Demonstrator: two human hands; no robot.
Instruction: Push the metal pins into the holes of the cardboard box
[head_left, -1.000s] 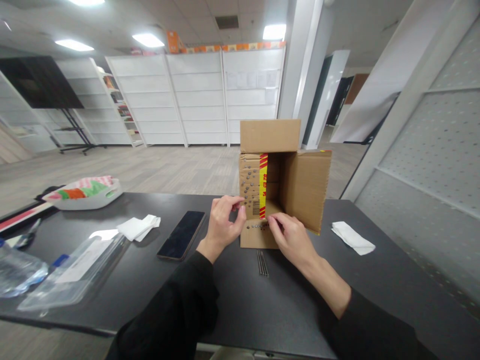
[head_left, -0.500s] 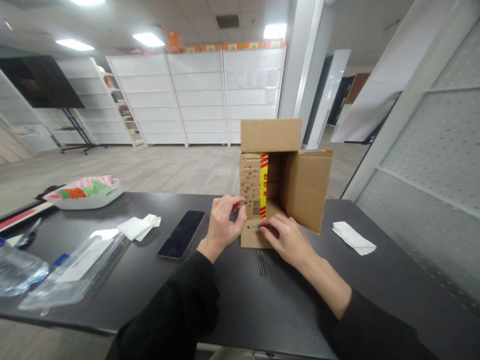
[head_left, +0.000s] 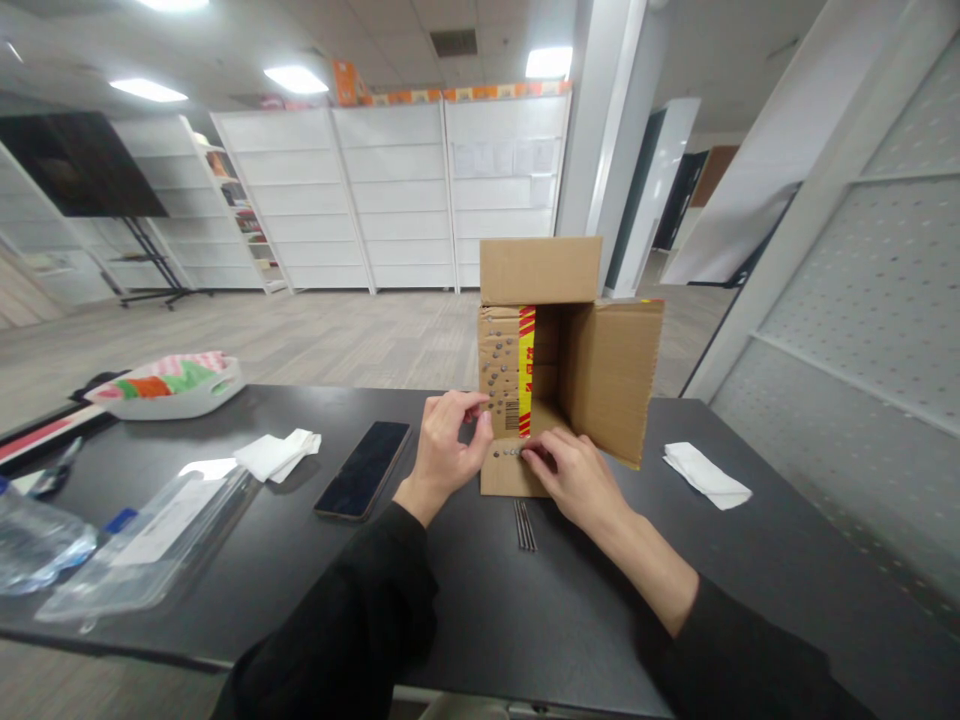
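Right hand (head_left: 579, 478) at bottom flap (head_left: 506, 482) of cardboard box (head_left: 540, 270), can't tell if it's gripping tbh, left hand (head_left: 448, 440) unclenched, nails (head_left: 526, 527) below

White shelves (head_left: 390, 200) line the back from 10 to 12 o'clock, a dark screen (head_left: 75, 165) at 10, a pillar (head_left: 600, 150) at 1, a dotted panel (head_left: 855, 260) near 3; grey floor (head_left: 337, 340) spreads beyond the table (head_left: 480, 620) at 6, lights (head_left: 296, 79) glow above from 10 to 1
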